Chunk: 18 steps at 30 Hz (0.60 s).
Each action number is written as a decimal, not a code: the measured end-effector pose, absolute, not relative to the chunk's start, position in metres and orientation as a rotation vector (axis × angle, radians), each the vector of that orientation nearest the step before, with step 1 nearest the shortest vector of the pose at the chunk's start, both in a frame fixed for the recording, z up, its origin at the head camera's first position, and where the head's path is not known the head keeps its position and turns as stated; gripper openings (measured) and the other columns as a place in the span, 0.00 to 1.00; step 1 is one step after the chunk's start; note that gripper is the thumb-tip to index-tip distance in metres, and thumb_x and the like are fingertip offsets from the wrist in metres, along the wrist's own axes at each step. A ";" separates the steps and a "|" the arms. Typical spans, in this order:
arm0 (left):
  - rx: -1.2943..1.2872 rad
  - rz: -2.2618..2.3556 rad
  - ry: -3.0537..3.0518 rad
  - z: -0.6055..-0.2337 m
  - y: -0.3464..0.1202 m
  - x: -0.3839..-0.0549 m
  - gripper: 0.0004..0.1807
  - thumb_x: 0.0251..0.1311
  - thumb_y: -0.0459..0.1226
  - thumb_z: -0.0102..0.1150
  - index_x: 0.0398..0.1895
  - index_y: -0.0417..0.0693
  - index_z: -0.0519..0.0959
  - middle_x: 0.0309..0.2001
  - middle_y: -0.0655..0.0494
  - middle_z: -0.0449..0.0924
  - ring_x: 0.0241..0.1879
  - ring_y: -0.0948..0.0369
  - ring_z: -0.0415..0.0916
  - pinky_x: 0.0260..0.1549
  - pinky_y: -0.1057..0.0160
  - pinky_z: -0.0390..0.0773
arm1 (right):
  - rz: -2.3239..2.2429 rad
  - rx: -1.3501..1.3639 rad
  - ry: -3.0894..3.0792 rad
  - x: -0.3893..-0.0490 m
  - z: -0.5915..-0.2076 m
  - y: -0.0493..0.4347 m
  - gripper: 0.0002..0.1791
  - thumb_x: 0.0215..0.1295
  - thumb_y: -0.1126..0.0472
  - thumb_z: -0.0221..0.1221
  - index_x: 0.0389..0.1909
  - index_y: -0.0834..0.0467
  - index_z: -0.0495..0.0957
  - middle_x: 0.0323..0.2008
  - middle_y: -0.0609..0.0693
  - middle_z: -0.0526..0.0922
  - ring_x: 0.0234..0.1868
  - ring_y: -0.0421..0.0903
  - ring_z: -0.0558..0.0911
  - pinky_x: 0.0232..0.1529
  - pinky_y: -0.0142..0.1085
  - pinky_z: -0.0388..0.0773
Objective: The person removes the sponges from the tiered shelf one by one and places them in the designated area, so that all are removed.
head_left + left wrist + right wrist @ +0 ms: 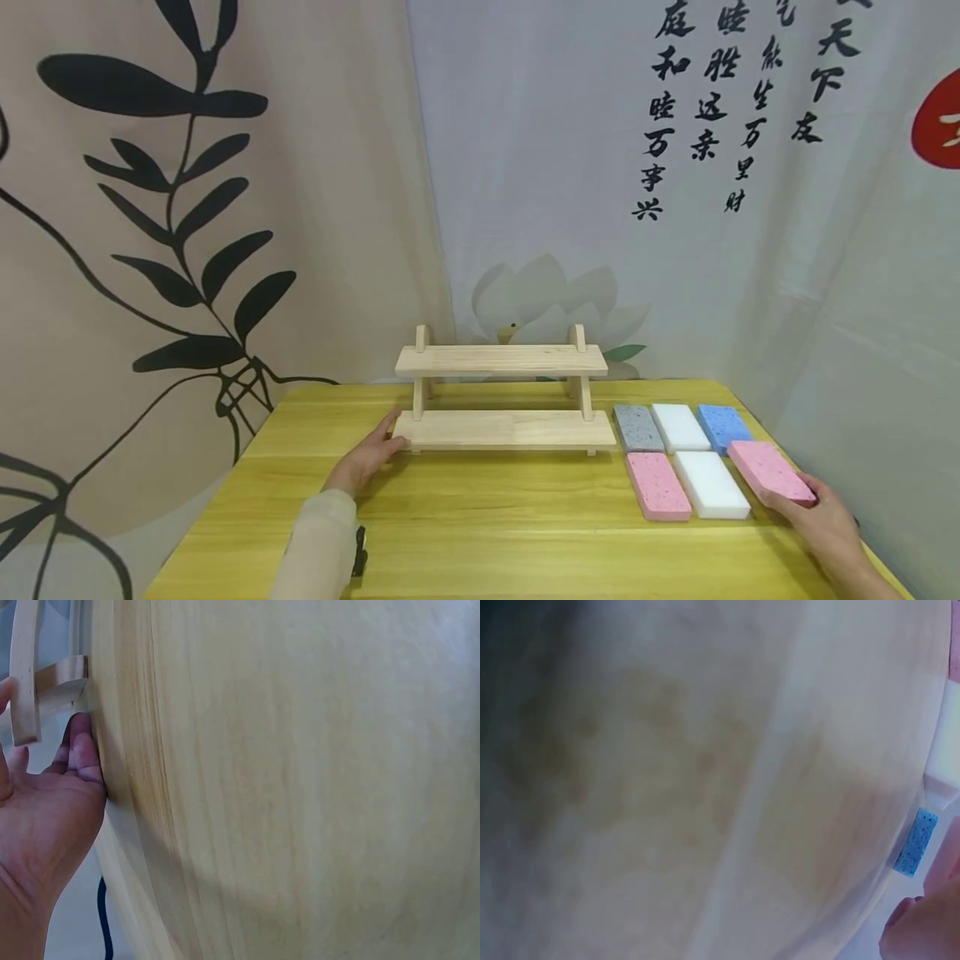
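Note:
A two-tier wooden display rack (504, 430) stands at the back of the table. My left hand (367, 458) holds the left end of its lower shelf, thumb at the front corner. In the left wrist view the left hand (52, 817) has its thumb and fingers on either side of the shelf board (25, 675). Far to the right, my right hand (825, 517) grips a pink sponge (771, 468) by its near right corner; the sponge looks tilted. Only part of the right hand (922, 930) shows at the right wrist view's lower corner, beside a pink sponge edge (945, 859).
Right of the rack lie a grey sponge (638, 428), a white block (679, 427) and a blue sponge (724, 427). In front of them are another pink sponge (657, 487) and a second white block (711, 485). A printed curtain (345, 208) hangs behind the yellow wooden table (510, 542).

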<state>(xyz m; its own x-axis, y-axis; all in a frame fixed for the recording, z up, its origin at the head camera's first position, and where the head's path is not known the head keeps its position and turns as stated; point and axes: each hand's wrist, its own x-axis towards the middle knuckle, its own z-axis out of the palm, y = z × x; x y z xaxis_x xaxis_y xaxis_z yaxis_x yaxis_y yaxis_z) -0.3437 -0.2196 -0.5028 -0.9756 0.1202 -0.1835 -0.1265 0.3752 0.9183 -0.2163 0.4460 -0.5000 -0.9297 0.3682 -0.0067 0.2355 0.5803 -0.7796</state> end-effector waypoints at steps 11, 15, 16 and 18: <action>-0.018 1.648 2.394 -0.501 -0.220 -0.340 0.46 0.64 0.43 0.56 0.81 0.60 0.43 0.73 0.30 0.47 0.69 0.36 0.54 0.65 0.31 0.48 | 1.328 -0.564 -2.680 -0.218 -0.504 0.447 0.55 0.64 0.41 0.62 0.71 0.77 0.46 0.68 0.78 0.55 0.65 0.69 0.60 0.64 0.59 0.58; -0.003 1.633 2.407 -0.501 -0.220 -0.341 0.46 0.64 0.43 0.56 0.81 0.58 0.42 0.72 0.28 0.48 0.68 0.36 0.56 0.65 0.31 0.49 | 1.324 -0.541 -2.725 -0.219 -0.506 0.450 0.56 0.64 0.41 0.61 0.71 0.79 0.46 0.67 0.79 0.54 0.65 0.70 0.60 0.62 0.58 0.59; -0.004 1.631 2.411 -0.501 -0.219 -0.341 0.46 0.64 0.43 0.56 0.81 0.58 0.42 0.72 0.28 0.48 0.68 0.36 0.56 0.65 0.31 0.50 | 1.321 -0.535 -2.738 -0.219 -0.507 0.450 0.56 0.64 0.40 0.61 0.70 0.79 0.46 0.67 0.79 0.54 0.65 0.70 0.60 0.62 0.58 0.59; -0.001 1.625 2.417 -0.502 -0.219 -0.342 0.46 0.64 0.43 0.56 0.81 0.57 0.42 0.72 0.28 0.49 0.67 0.36 0.58 0.65 0.31 0.50 | 1.310 -0.531 -2.771 -0.220 -0.507 0.451 0.58 0.63 0.39 0.61 0.70 0.80 0.44 0.67 0.81 0.52 0.65 0.72 0.59 0.63 0.60 0.58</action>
